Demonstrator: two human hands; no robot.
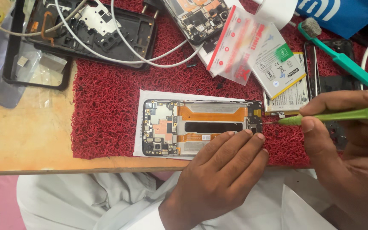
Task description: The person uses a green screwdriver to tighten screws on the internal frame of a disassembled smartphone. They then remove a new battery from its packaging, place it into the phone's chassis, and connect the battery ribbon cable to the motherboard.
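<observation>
An opened phone (192, 126) lies flat on a white sheet on the red mat (107, 115), its circuit boards and orange flex cables showing. My left hand (222, 170) rests on the phone's near right corner, fingers flat and pressing it down. My right hand (354, 140) holds a green screwdriver (337, 116) between thumb and fingers. Its thin tip touches the phone's right end, near the small board there.
A white phone battery (277, 64) and a clear packet with red print (235, 42) lie behind the phone. A teal brush (341, 59) lies at the right. A second opened phone (201, 17), black frames (137, 38) and white cables (120, 59) crowd the far side. The wooden table edge (43, 170) runs along the front.
</observation>
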